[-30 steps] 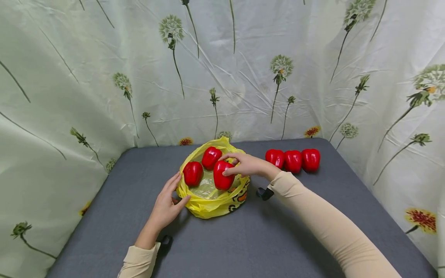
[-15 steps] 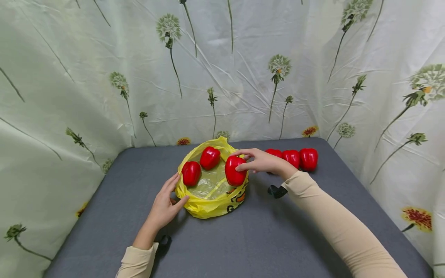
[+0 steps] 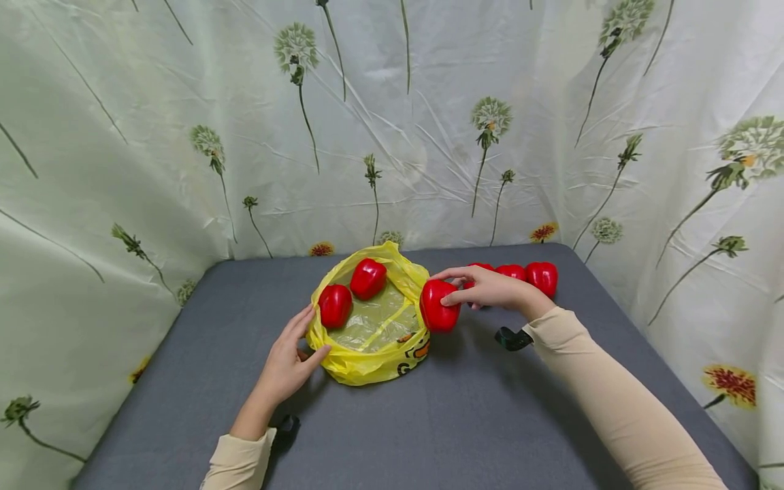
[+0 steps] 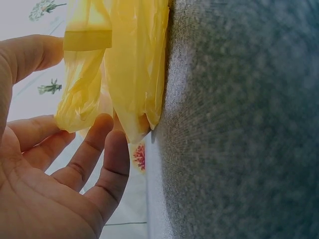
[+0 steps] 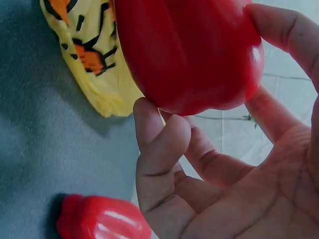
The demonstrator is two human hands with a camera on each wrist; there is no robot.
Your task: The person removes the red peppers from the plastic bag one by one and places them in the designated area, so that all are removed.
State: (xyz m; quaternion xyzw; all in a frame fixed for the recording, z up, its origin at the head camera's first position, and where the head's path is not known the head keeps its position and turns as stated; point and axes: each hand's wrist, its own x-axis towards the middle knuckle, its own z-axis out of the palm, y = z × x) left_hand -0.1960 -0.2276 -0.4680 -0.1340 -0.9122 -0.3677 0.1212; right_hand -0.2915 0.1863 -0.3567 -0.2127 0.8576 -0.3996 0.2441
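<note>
Two peppers (image 3: 335, 306) sit in the bag (image 3: 367, 371), left of the head view's centre. The left hand (image 3: 284, 361), fingers and thumb spread, touches its lower-left side, seemingly to steady the limp plastic. The right hand (image 3: 496, 289) pinches another pepper (image 3: 437, 309) at the bag's right edge, likely by thumb and fingers because its skin is slick. Three other peppers (image 3: 542, 278) lie in a row at right, partly hidden. The grey table (image 3: 392, 435) fills the lower frame, a flowered curtain (image 3: 422, 136) the upper.

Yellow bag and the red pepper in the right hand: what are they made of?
Yellow bag: probably thin, satiny plastic film, since it crinkles and lets light through. Red pepper: smooth, glossy, with bright highlights; possibly plastic, possibly real.
</note>
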